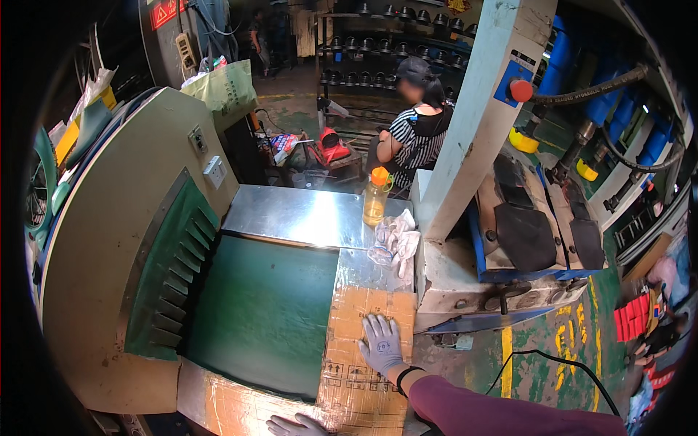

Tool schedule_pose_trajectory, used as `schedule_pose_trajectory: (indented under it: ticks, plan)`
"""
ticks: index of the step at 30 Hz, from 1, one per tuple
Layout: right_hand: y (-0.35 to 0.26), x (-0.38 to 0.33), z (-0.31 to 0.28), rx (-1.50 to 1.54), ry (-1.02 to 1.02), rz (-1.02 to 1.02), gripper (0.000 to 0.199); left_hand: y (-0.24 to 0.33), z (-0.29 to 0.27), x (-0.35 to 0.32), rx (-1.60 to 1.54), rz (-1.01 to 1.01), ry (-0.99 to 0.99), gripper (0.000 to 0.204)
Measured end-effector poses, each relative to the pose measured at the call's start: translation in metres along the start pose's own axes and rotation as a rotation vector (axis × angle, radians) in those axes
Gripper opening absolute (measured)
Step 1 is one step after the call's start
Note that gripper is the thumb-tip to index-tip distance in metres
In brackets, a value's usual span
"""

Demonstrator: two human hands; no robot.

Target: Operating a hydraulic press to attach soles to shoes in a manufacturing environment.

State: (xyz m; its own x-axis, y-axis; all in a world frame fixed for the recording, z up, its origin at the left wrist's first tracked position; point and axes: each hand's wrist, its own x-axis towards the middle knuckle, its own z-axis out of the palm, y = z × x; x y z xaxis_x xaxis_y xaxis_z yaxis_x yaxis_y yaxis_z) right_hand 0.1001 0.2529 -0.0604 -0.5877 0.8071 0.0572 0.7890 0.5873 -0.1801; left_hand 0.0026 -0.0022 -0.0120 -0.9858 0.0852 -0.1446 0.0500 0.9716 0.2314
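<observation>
the right hand [381, 344], in a pale grey knit glove, lies flat with fingers spread on the taped brown cardboard sheet [363, 363] covering the right strip of the desk [291, 214]; it presses the sheet and clasps nothing. the cardboard's long axis runs from the near edge away from the person, so it stretches both ahead of and behind this palm. the left hand [294, 425], also gloved, rests open at the cardboard's near edge, nearer the person. the green belt [262, 312] lies just left of both hands.
</observation>
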Motion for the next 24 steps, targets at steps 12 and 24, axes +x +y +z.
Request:
schedule_pose_trajectory:
  ticks: [12, 24]
  plan:
    - [0.000, -0.002, 0.001, -0.001, -0.003, 0.005, 0.064, 0.001, -0.007, -0.001, 0.027, 0.028, -0.012, 0.076]
    - [0.002, 0.003, 0.013, -0.019, 0.034, -0.028, 0.065, -0.034, 0.055, 0.019, 0.076, 0.032, 0.151, 0.070]
